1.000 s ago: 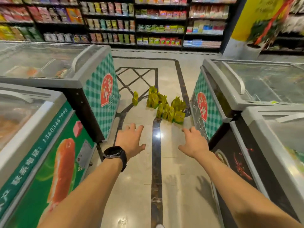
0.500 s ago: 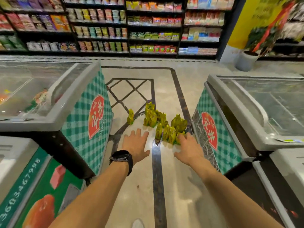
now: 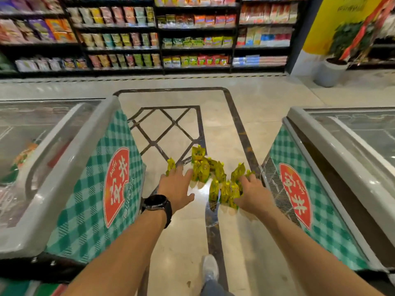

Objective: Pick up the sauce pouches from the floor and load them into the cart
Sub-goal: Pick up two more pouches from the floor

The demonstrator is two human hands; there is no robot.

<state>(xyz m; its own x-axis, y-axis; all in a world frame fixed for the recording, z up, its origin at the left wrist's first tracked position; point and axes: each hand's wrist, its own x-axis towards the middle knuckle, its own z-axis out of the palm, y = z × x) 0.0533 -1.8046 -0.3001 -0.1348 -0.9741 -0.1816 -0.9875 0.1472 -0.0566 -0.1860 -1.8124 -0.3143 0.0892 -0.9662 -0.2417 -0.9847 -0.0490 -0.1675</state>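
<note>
The left hand [image 3: 176,186] is hovering spread-fingered at the pile's left edge. The right hand [image 3: 254,193] is touching its near side with straight fingers, gripping nothing. The pouches [image 3: 204,169] are all lying on the floor [image 3: 181,238], so loading looks unstarted, and no cart is showing. Freezers [image 3: 89,167] are hemming the aisle on both sides, with open floor running beyond to the shelves [image 3: 192,39].

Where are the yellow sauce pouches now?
Head view, centre: the sauce pouches lie on the floor between the left freezer and the right freezer.
</note>
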